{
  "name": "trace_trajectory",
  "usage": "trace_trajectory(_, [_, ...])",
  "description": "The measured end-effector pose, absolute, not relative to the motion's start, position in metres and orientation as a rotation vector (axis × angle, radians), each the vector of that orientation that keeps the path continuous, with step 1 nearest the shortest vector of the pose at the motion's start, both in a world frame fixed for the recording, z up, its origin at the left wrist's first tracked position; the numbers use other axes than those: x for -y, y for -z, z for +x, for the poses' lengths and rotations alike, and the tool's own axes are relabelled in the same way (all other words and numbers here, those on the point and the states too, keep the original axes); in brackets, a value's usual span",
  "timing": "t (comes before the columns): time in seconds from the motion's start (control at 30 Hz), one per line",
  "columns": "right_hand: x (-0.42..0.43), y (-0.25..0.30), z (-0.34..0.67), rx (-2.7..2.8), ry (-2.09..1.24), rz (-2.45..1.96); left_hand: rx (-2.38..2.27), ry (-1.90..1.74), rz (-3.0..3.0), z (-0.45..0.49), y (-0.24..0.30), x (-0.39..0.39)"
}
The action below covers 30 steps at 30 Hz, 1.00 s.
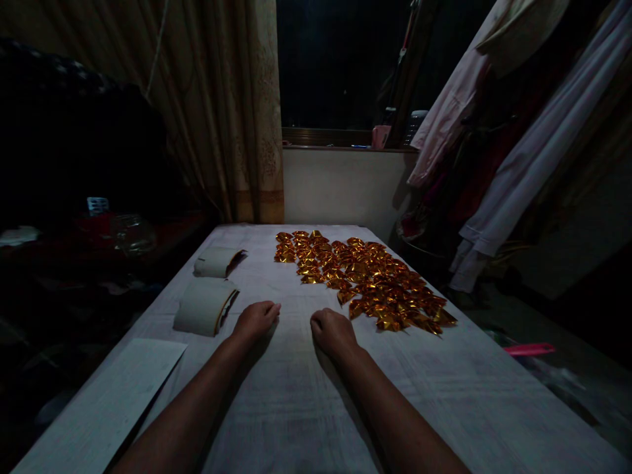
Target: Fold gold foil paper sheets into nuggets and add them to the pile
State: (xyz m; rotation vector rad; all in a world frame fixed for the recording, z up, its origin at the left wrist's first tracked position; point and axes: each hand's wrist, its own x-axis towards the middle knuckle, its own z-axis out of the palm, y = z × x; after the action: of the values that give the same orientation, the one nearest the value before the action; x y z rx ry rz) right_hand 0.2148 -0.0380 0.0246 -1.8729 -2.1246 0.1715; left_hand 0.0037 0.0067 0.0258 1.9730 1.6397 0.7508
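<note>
My left hand (255,320) rests on the white cloth with its fingers curled in, and nothing shows in it. Just to its left lie two curved stacks of sheets, a nearer stack (200,308) and a farther stack (216,261), pale grey on top with a gold-coloured edge. Across a gap, my right hand (334,331) is closed in a loose fist on the cloth, with no object visible in it. Beyond and to the right of that hand spreads a heap of shiny gold folded foil pieces (375,276). Neither hand touches the stacks or the foil.
A flat pale board or sheet (103,401) lies at the table's left front. The cloth-covered table (286,408) meets a wall (340,187) under a dark window. Curtains (237,112) hang at the left, clothes (533,145) at the right. A glass jar (132,234) stands farther left.
</note>
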Motion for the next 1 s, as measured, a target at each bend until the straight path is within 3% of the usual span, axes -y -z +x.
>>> trace_trajectory(0.47, [-0.016,-0.007,0.197,1.972,-0.333,-1.723,-1.531,-1.191,1.407,0.001,0.004,-0.029])
trace_trajectory(1.0, [-0.021,0.017,0.203,1.741,-0.462,-1.498,-1.415,-1.309,1.072,-0.002,0.004,-0.033])
